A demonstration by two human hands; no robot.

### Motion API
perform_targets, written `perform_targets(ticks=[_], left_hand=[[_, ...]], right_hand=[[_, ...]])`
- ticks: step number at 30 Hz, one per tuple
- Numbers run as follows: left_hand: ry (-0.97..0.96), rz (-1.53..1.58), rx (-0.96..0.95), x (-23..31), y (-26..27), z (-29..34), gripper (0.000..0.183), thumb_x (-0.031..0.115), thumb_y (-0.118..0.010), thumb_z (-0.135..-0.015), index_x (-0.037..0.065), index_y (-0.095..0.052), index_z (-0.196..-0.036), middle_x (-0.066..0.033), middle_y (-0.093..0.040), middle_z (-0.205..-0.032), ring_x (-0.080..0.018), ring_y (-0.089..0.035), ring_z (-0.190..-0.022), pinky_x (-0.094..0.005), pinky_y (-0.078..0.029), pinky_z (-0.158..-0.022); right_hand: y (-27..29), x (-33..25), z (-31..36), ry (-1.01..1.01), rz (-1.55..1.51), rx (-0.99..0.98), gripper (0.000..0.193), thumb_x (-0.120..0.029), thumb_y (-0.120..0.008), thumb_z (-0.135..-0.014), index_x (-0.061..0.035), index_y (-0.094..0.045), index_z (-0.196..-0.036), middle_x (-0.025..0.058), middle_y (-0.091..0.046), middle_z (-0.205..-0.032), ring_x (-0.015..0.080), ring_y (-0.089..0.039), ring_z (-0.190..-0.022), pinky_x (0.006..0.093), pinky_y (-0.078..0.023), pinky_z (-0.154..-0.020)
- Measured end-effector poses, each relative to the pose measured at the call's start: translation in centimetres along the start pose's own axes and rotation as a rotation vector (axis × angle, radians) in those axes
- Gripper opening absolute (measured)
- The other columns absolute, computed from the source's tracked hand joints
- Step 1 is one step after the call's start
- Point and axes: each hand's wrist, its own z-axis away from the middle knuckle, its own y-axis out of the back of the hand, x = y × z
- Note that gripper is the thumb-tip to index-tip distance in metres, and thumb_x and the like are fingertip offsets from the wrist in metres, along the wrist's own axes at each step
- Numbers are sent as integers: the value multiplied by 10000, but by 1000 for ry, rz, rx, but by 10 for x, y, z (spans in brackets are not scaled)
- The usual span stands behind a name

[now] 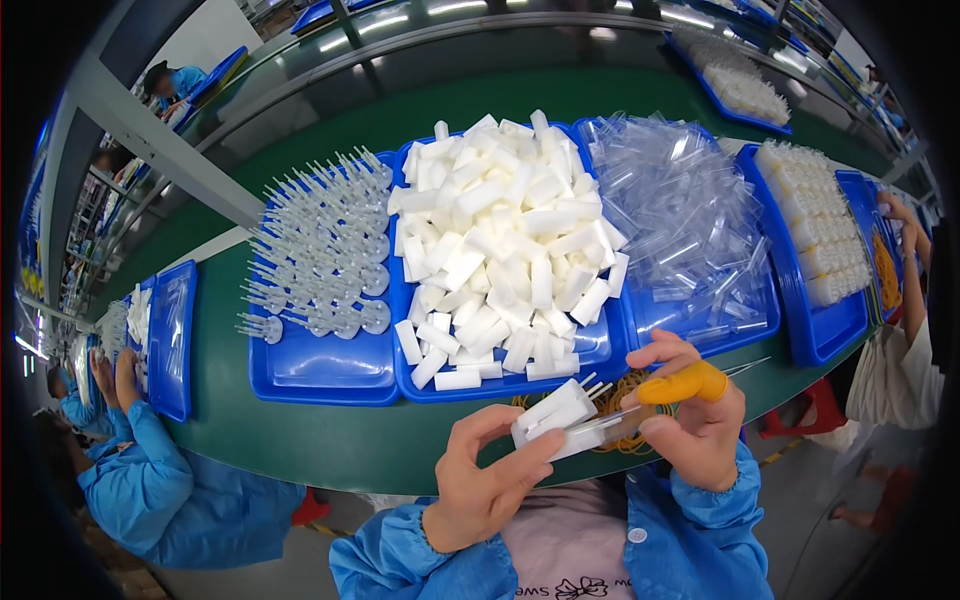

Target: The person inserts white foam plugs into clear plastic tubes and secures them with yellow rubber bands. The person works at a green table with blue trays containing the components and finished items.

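Observation:
My left hand (488,475) is closed on a bundle of white foam cylinders (556,411), tilted up to the right, with thin pale rods poking from its far end. Opposite it, my right hand (697,430), a yellow finger cot (684,385) on one finger, pinches a clear plastic sleeve (612,418) that reaches the bundle's right side. How far the sleeve overlaps the bundle is hard to make out. Yellowish rubber bands (634,440) lie on the table beneath both hands, partly hidden.
Side by side stand blue trays of clear discs with upright stems (325,240), white foam cylinders (500,230) and clear plastic sleeves (680,210). Another tray (822,340) at right holds rows of whitish pieces. Co-workers sit left (150,480) and right; a thin rod (748,366) lies near the table edge.

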Motion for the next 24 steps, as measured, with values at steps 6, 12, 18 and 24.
perform_targets(ticks=[6, 12, 18, 24], left_hand=[[-21, -72, -35, 6, 1, -1, 368, 13, -714, -726, 93, -666, -1082, -146, -462, -1123, -248, -547, -994, -349, -506, -843], [22, 33, -98, 3, 1, -4, 358, 26, -702, -746, 132, -681, -1087, -135, -475, -1102, -252, -564, -973, -357, -509, -861], [22, 67, -160, -2, 2, -9, 312, 56, -684, -778, 130, -686, -1082, -137, -486, -1087, -261, -570, -969, -369, -505, -870], [8, 48, -200, -2, -1, -12, 273, 31, -666, -796, 78, -670, -1065, -126, -434, -1103, -244, -534, -979, -352, -480, -857]], right_hand=[[-8, 4, 3, -147, -255, 38, 205, -1, -644, -746, -37, -620, -946, 82, -664, -933, 230, -596, -1019, 484, -265, -1065], [-9, 3, 7, -132, -227, 51, 196, 14, -636, -755, -31, -620, -944, 94, -661, -943, 206, -605, -995, 468, -280, -1066], [-8, 5, 10, -127, -171, 59, 190, 12, -643, -748, -17, -631, -936, 98, -657, -937, 208, -620, -952, 461, -315, -1049], [-5, 5, 8, -146, -173, 75, 177, 9, -640, -749, -18, -638, -924, 92, -657, -938, 199, -619, -922, 462, -314, -1051]])
